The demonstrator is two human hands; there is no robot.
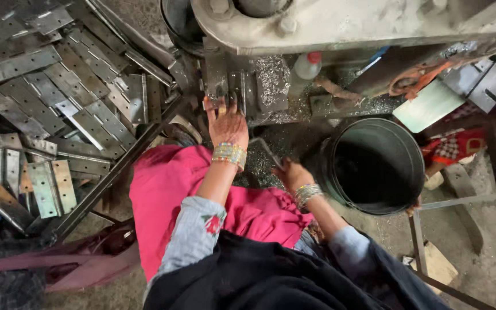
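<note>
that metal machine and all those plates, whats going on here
A person sits at a metal machine. The left hand reaches up to a small metal piece on the machine bed. The right hand holds a thin metal rod beside a dark bucket. Flat metal plates lie heaped to the left.

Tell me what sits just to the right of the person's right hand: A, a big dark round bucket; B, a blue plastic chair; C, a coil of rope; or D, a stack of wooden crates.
A: a big dark round bucket stands open-topped right beside the right hand, while the left hand reaches up to the machine.
</note>
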